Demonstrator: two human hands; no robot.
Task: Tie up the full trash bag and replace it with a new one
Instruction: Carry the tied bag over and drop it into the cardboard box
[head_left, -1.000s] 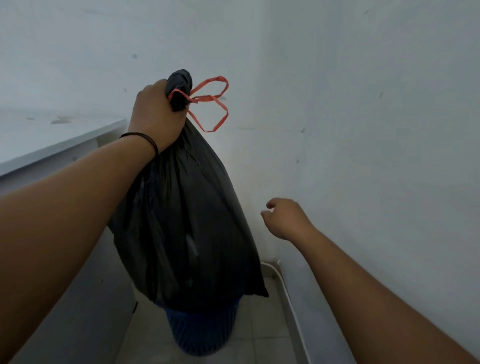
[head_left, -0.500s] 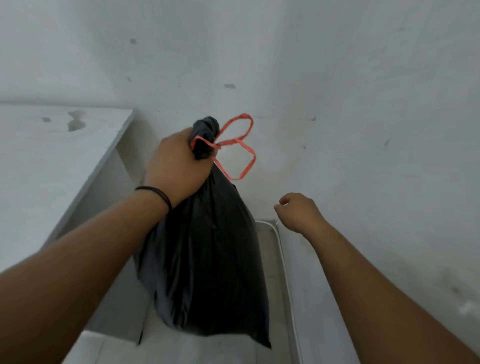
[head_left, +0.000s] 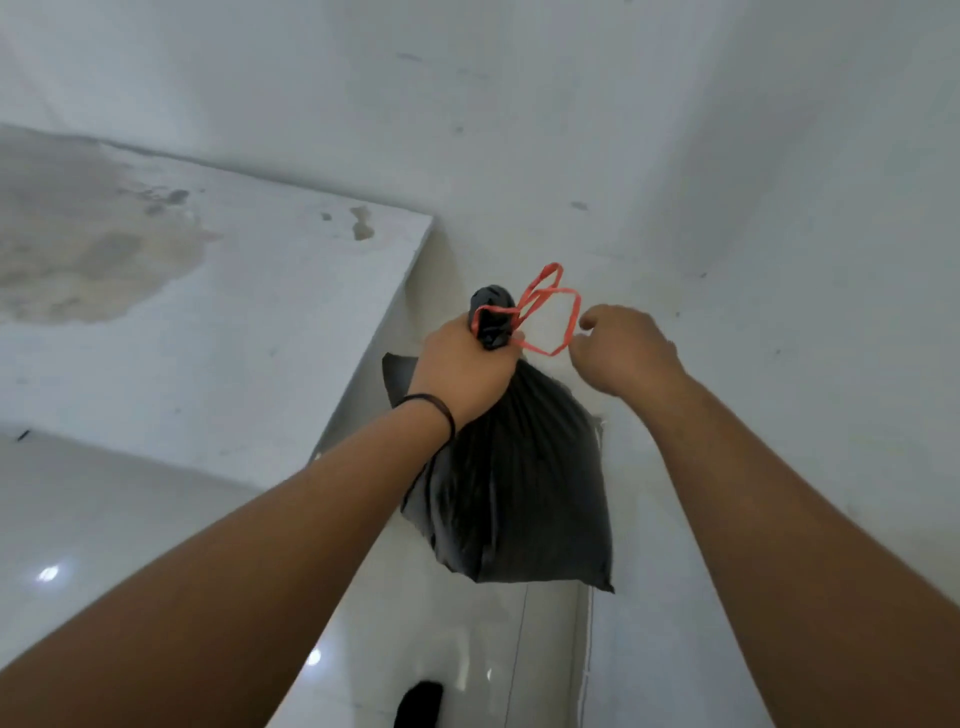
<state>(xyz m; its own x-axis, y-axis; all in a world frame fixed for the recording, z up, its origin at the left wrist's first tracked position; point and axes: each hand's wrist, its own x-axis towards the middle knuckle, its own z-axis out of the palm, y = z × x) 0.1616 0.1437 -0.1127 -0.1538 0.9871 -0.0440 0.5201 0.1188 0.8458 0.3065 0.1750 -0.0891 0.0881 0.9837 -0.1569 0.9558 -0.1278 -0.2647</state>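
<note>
Left grip (head_left: 467, 371) clamps the hanging bag's (head_left: 519, 483) neck; right grip (head_left: 626, 351), loosely curled and empty, could miss the tie (head_left: 550, 317), leaving it loose.

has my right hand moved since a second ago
Yes. The right hand has come up from below, apart from the black trash bag, to the red drawstring loops beside the left hand.

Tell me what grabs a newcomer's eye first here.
The black trash bag hangs mid-frame, its gathered neck gripped by the left hand. Bright red drawstring loops stick out at its top, with the right hand right beside them. At the left, a large stain marks the white ledge.
</note>
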